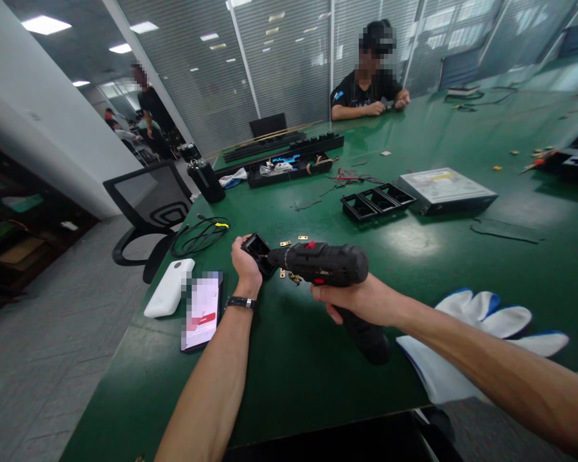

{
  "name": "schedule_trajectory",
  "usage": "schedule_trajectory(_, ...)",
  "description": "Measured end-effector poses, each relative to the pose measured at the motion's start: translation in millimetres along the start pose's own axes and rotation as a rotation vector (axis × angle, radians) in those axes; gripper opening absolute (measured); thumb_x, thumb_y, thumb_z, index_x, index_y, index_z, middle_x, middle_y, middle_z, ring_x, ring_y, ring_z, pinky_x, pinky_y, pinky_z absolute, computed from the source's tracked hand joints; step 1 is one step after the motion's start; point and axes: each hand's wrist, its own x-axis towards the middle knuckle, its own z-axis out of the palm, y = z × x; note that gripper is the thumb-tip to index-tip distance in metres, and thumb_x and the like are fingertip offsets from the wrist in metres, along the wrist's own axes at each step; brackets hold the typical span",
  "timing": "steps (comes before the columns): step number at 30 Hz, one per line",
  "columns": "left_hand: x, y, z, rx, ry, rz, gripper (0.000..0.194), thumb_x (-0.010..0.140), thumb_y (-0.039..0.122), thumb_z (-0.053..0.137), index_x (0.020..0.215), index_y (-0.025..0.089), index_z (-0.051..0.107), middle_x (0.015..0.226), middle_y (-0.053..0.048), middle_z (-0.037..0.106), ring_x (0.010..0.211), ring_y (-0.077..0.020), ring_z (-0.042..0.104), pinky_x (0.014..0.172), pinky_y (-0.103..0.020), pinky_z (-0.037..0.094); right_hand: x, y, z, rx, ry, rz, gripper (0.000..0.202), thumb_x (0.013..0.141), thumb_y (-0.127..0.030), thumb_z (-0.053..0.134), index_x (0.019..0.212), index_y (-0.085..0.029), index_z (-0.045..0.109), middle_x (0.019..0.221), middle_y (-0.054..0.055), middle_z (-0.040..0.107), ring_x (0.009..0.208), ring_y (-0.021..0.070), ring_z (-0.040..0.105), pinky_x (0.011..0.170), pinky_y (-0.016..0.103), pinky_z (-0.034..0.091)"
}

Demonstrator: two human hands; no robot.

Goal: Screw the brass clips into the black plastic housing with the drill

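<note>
My left hand [247, 266] is wrapped round a small black plastic box [259, 252], tilted with its open side toward the drill. In my right hand [349, 298] is a black cordless drill [325, 263], gripped by its handle and pointing left. The drill's tip reaches into the box; whether it touches anything inside is too small to tell. Small brass-coloured plates [285, 244] and a little heap of screws [295, 278] lie on the green table [289, 359] beside and below the drill's front end.
A phone [203, 311] and a white power bank [169, 288] lie at the left edge. White gloves [462, 340] rest under my right forearm. Further back are a black three-section frame [378, 201], a metal drive [447, 189], a tool tray [291, 169] and a seated person [366, 90].
</note>
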Motion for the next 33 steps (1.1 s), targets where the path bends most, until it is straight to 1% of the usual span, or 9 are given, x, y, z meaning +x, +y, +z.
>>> schedule_trajectory(3, -1.1, 0.7, 0.9, -0.004, 0.003, 0.003, 0.031, 0.078, 0.051, 0.063, 0.083, 0.021, 0.062, 0.069, 0.003, 0.062, 0.061, -0.0165, 0.063, 0.067, -0.032, 0.053, -0.6, 0.3, -0.4, -0.029, -0.009, 0.000, 0.038, 0.089, -0.026, 0.068, 0.125, -0.015, 0.066, 0.061, -0.005, 0.061, 0.047, 0.0125, 0.058, 0.047, 0.024, 0.043)
schedule_trajectory(8, -3.3, 2.6, 2.1, -0.013, -0.024, -0.008, 0.030, 0.081, 0.050, 0.060, 0.083, 0.021, 0.062, 0.068, 0.002, 0.063, 0.060, -0.0169, 0.064, 0.067, -0.032, 0.053, -2.1, -3.8, 0.8, -0.048, -0.004, 0.034, 0.042, 0.089, -0.025, 0.068, 0.130, -0.014, 0.066, 0.056, -0.005, 0.061, 0.047, 0.0127, 0.056, 0.048, 0.023, 0.042)
schedule_trajectory(11, -4.2, 3.6, 3.1, -0.019, -0.032, -0.020, 0.029, 0.082, 0.049, 0.059, 0.083, 0.021, 0.061, 0.068, 0.002, 0.063, 0.060, -0.0176, 0.065, 0.067, -0.033, 0.053, -1.5, -3.5, 1.1, -0.025, -0.001, 0.021, 0.040, 0.089, -0.023, 0.068, 0.128, -0.014, 0.067, 0.058, -0.005, 0.062, 0.047, 0.0123, 0.057, 0.048, 0.024, 0.043)
schedule_trajectory(16, -1.3, 0.9, 2.7, -0.028, 0.010, -0.014, 0.029, 0.081, 0.049, 0.061, 0.084, 0.020, 0.061, 0.070, 0.003, 0.063, 0.061, -0.0160, 0.063, 0.069, -0.031, 0.053, 0.0, 1.0, -0.9, -0.031, -0.021, -0.007, 0.051, 0.092, -0.021, 0.065, 0.143, -0.016, 0.062, 0.056, -0.006, 0.062, 0.046, 0.0119, 0.055, 0.048, 0.023, 0.043)
schedule_trajectory(22, 5.9, -3.8, -2.4, 0.000, -0.029, 0.004, 0.032, 0.081, 0.053, 0.061, 0.084, 0.021, 0.060, 0.072, 0.003, 0.063, 0.063, -0.0165, 0.064, 0.070, -0.031, 0.052, -0.3, 1.9, -1.4, -0.031, -0.012, -0.018, 0.051, 0.092, -0.019, 0.066, 0.143, -0.015, 0.064, 0.058, -0.005, 0.064, 0.046, 0.0124, 0.058, 0.048, 0.022, 0.044)
schedule_trajectory(26, 8.3, -4.7, -2.9, -0.024, -0.020, 0.006, 0.028, 0.081, 0.049, 0.061, 0.085, 0.021, 0.059, 0.074, 0.003, 0.062, 0.066, -0.0161, 0.066, 0.073, -0.031, 0.053, -0.3, 0.0, 0.0, -0.008, -0.009, -0.017, 0.061, 0.092, -0.018, 0.065, 0.152, -0.018, 0.058, 0.059, -0.006, 0.064, 0.045, 0.0122, 0.059, 0.046, 0.022, 0.044)
schedule_trajectory(33, 8.7, -5.4, -2.5, -0.022, -0.030, 0.022, 0.029, 0.084, 0.050, 0.062, 0.083, 0.021, 0.058, 0.073, 0.003, 0.062, 0.067, -0.0159, 0.066, 0.074, -0.031, 0.053, -1.4, 1.3, -0.6, -0.043, -0.009, -0.012, 0.065, 0.093, -0.018, 0.064, 0.158, -0.019, 0.054, 0.056, -0.007, 0.063, 0.044, 0.0122, 0.057, 0.046, 0.021, 0.042)
